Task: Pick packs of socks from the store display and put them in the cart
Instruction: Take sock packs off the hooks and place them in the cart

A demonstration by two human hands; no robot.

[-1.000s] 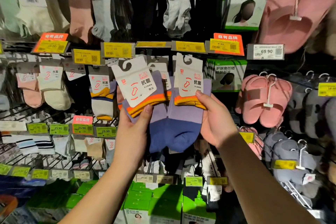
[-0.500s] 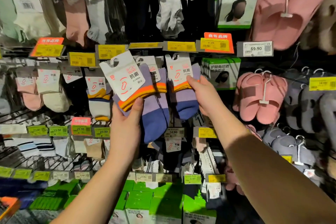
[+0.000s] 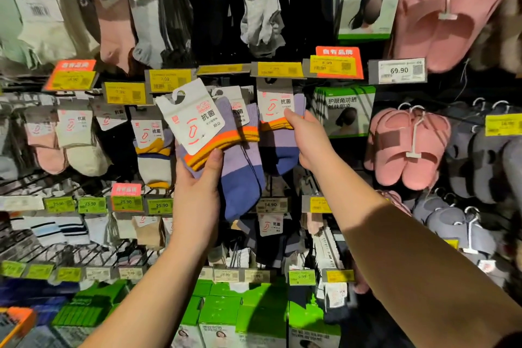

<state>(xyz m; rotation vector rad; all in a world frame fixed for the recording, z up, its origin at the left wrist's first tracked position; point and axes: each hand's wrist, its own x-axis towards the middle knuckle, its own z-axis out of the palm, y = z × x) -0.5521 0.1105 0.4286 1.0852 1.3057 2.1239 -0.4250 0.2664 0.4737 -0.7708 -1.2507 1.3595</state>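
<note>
Head view fills with the store display (image 3: 84, 248), a wire rack whose hooks carry goods by their card headers so each can slide off forward. At two o'clock hang pink slippers (image 3: 406, 147), clipped in pairs on plastic hangers. Across ten to twelve o'clock dangle paler sock packs (image 3: 73, 135) above and below rows of yellow price tags (image 3: 169, 80), set at the hook tips where a shopper reads them.

Near centre, the left hand (image 3: 197, 200) grips a purple and blue sock pack (image 3: 223, 150), thumb pressed across the orange cuff band and fingers curled behind; the pack tilts toward eleven o'clock and appears clear of its hook, probably held aside to keep the other hand free.

Just toward one o'clock, the right hand (image 3: 308, 141) pinches a second matching pack (image 3: 278, 133) at its cuff, directly under the white card, fingers closed on it. That grip point suits sliding the header along a hook; whether this pack hangs from one I cannot tell.

No cart shows, so neither pack has reached it.
</note>
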